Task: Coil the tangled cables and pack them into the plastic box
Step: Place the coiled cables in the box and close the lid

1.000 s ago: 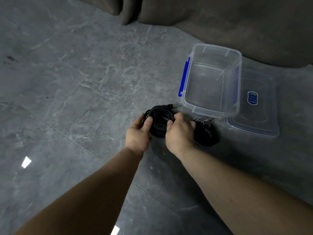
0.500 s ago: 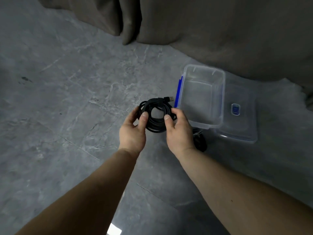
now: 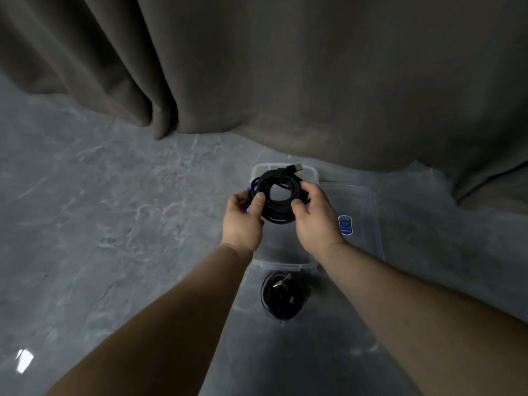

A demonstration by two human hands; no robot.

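Dim, soft motion blur, wide-angle edge warp, maybe window glare [image 3: 24, 360] bottom-left.

1. The plastic box [image 3: 285, 262] is clear, smooth plastic, like its lid [image 3: 363, 207].
2. The coiled cable [image 3: 278, 201] looks matt black.
3. The floor [image 3: 114, 224] is polished grey stone.
4. The curtain [image 3: 285, 67] is matt cloth.

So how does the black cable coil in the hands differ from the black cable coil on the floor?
The black cable coil in the hands is gripped by the left hand and right hand over the clear plastic box; the black cable coil on the floor lies untouched, nearer than the box. A plug sticks out from the held coil's far side. Both are black and wound round.
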